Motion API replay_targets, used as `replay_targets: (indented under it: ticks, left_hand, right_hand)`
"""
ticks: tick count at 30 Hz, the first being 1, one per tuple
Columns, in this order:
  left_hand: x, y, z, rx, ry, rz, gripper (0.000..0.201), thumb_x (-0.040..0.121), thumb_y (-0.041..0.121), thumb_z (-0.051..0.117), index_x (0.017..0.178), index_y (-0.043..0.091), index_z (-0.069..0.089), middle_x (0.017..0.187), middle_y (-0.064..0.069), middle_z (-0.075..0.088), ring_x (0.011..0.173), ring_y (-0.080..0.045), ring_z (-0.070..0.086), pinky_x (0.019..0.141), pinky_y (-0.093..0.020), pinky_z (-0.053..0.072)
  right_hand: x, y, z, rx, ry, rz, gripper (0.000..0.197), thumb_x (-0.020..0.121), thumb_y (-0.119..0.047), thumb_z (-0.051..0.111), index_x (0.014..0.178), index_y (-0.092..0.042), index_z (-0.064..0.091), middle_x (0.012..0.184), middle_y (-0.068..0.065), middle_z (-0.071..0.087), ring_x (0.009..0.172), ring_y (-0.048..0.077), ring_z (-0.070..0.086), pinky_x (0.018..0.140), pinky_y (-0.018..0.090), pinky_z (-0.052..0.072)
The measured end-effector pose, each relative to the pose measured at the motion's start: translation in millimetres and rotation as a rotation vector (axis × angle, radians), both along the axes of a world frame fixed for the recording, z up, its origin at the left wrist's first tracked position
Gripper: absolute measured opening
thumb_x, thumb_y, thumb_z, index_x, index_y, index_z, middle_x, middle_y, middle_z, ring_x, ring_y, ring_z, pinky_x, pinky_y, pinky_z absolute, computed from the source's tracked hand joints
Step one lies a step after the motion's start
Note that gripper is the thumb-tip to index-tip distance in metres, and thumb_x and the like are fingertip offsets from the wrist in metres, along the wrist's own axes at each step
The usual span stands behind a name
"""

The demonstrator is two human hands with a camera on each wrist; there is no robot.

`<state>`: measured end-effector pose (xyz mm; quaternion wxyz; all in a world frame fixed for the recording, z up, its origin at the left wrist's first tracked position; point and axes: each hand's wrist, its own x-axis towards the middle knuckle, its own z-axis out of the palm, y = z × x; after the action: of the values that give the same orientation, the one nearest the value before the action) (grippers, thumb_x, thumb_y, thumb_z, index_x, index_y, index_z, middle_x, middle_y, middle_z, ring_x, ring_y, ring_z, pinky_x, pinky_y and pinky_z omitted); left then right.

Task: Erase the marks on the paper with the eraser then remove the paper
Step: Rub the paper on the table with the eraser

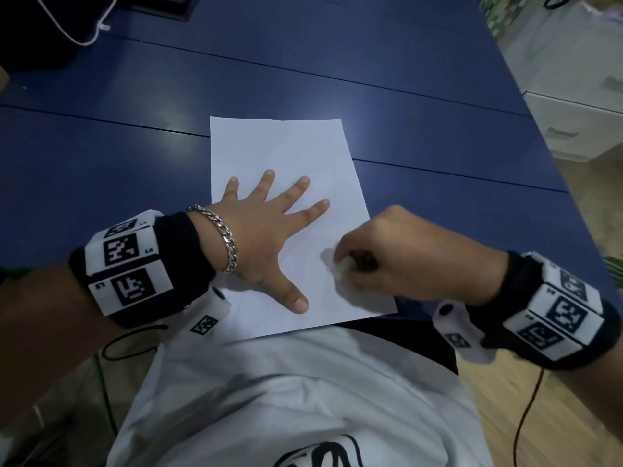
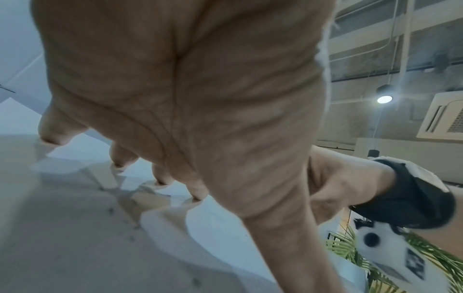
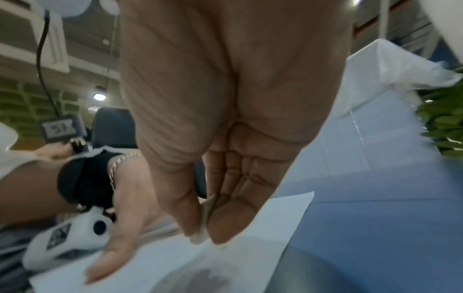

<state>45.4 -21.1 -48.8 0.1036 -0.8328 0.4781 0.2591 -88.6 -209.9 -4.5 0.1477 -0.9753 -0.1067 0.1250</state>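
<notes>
The paper (image 1: pixel 286 197) lies flat on the blue desk (image 1: pixel 404 96), its near edge at the desk's front, just before the person's white shirt (image 1: pixel 303 382). The left hand (image 1: pixel 263 237) is spread wide on the sheet's lower left part, fingers straight and apart, palm down. Judging by that spread, it is there to pin the sheet so rubbing will not drag or crumple it. A chain bracelet (image 1: pixel 222 237) sits on that wrist.

The right hand (image 1: pixel 387 251) hovers low over the sheet's near right part, its fingers curled together and clamped on a small white eraser (image 3: pixel 199 236). In the right wrist view the eraser pokes out between thumb and fingertips, its tip at or just above the paper; contact cannot be told for sure. The tight pinch near the tip probably gives firm pressure and short strokes.

The head view is blurred around the eraser, which suggests rubbing is under way. A faint grey smudge (image 3: pixel 200 275) shows on the sheet just below the eraser in the right wrist view, so erasing seems not yet finished, and the paper is not yet removed
</notes>
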Motion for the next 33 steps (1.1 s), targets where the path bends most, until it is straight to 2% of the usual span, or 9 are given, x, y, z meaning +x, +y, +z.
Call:
replay_targets:
  ticks: [3,6,11,16,21,23,27,30,33]
  left_hand:
    - [1,-1,3,-0.025,0.023,0.023,0.147,0.043,0.106,0.055,0.146,0.054,-0.037,0.162,0.016,-0.039,0.154,-0.033,-0.027,0.121,-0.068,-0.004]
    - [11,2,15,-0.121,0.135,0.068,0.135,0.06,0.098,0.058,0.147,0.054,-0.035,0.165,0.018,-0.032,0.155,-0.027,-0.026,0.124,-0.061,-0.008]
    - [50,28,31,-0.181,0.134,0.108,0.073,0.105,0.051,0.045,0.159,0.054,-0.004,0.166,0.023,-0.019,0.157,-0.014,-0.016,0.127,-0.044,-0.008]
    - [58,40,25,-0.096,0.096,0.094,0.069,0.109,0.02,0.039,0.158,0.055,0.005,0.162,0.028,-0.014,0.158,-0.006,-0.002,0.126,-0.039,0.005]
    - [46,42,33,-0.028,0.016,0.099,0.068,0.107,0.042,0.044,0.158,0.055,0.001,0.17,0.02,-0.007,0.158,-0.008,0.008,0.127,-0.041,0.016]
    - [36,37,39,-0.015,-0.074,0.075,0.071,0.101,0.058,0.046,0.158,0.056,0.005,0.17,0.015,0.014,0.152,-0.015,0.029,0.12,-0.041,0.03]
    - [19,24,47,-0.057,-0.23,0.062,0.058,0.091,0.067,0.049,0.146,0.051,0.039,0.119,0.011,0.051,0.111,-0.019,0.054,0.092,-0.037,0.042]
    - [18,11,43,-0.109,-0.184,0.046,0.064,0.084,0.072,0.054,0.141,0.044,0.044,0.134,0.008,0.049,0.121,-0.021,0.051,0.101,-0.042,0.045]
    - [16,-2,36,-0.067,0.02,-0.029,0.115,0.07,0.089,0.061,0.159,0.053,-0.004,0.172,0.01,-0.009,0.159,-0.023,0.0,0.127,-0.051,0.013]
  right_hand:
    - [-9,-12,2,0.013,-0.044,-0.112,0.018,0.093,-0.03,0.069,0.108,-0.027,0.078,0.071,-0.015,0.069,0.068,0.007,0.063,0.065,0.015,0.048]
    - [-33,-4,-3,0.065,-0.025,-0.18,0.013,0.095,-0.031,0.067,0.102,-0.029,0.077,0.072,-0.012,0.071,0.07,0.009,0.066,0.066,0.022,0.052]
    - [-45,-11,-15,0.065,-0.067,-0.341,0.016,0.098,-0.03,0.063,0.104,-0.024,0.077,0.075,-0.007,0.072,0.075,0.013,0.065,0.071,0.025,0.051]
    - [-36,-22,-13,-0.013,-0.067,-0.377,0.02,0.1,-0.032,0.062,0.114,-0.027,0.075,0.077,-0.011,0.07,0.073,0.009,0.065,0.066,0.022,0.051]
    - [-35,-22,-10,0.009,-0.121,-0.416,0.013,0.098,-0.029,0.065,0.107,-0.028,0.074,0.076,-0.012,0.069,0.073,0.008,0.065,0.068,0.03,0.058]
    - [-37,-14,-12,0.013,-0.092,-0.392,0.014,0.099,-0.032,0.064,0.108,-0.027,0.074,0.076,-0.011,0.069,0.073,0.01,0.066,0.07,0.031,0.058]
    - [-32,-25,-10,-0.013,-0.051,-0.404,0.017,0.099,-0.031,0.062,0.109,-0.029,0.075,0.075,-0.009,0.071,0.071,0.009,0.067,0.067,0.034,0.059]
    - [-27,-35,-5,-0.012,0.003,-0.401,0.014,0.096,-0.031,0.064,0.103,-0.031,0.076,0.077,-0.011,0.071,0.071,0.009,0.068,0.067,0.037,0.061]
    - [-19,-39,-3,0.0,0.023,-0.405,0.015,0.094,-0.032,0.069,0.106,-0.032,0.078,0.081,-0.014,0.071,0.075,0.006,0.068,0.07,0.033,0.061]
